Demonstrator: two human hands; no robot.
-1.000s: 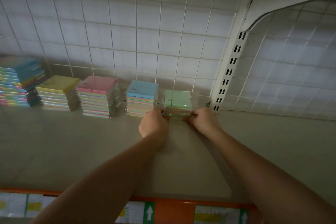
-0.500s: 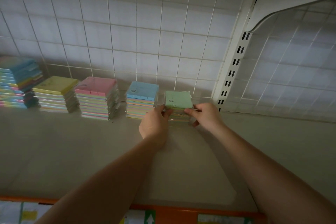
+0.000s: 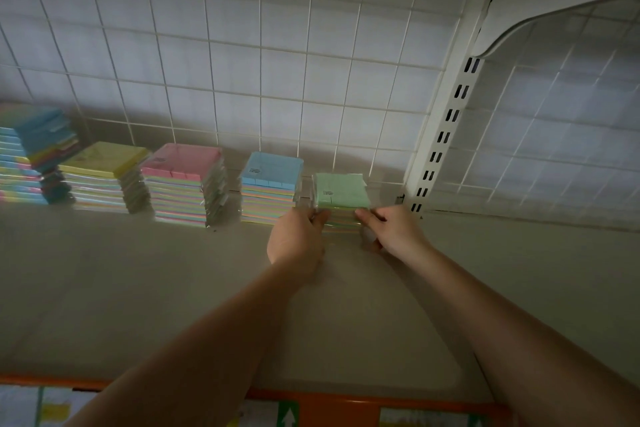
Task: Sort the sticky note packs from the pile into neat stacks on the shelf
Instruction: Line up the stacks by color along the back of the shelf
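Observation:
A short stack of wrapped sticky note packs with a green top [image 3: 341, 192] stands at the right end of a row on the shelf [image 3: 138, 288]. My left hand [image 3: 298, 241] holds its left front corner, and my right hand [image 3: 393, 227] pinches its right front corner. To the left stand a blue-topped stack [image 3: 272, 185], a pink-topped stack [image 3: 183, 182], a yellow-topped stack [image 3: 104, 175] and a taller, uneven pile [image 3: 31, 156] at the far left.
A white wire grid backs the shelf. A slotted white upright [image 3: 446, 125] rises just right of the green stack, with a bracket and another shelf bay beyond it. An orange price rail [image 3: 329, 406] with labels runs along the shelf's front edge.
Both hands have stayed at the green stack's front corners. The stack looks slightly lifted or nudged and squared; my right fingers have shifted along its right side.

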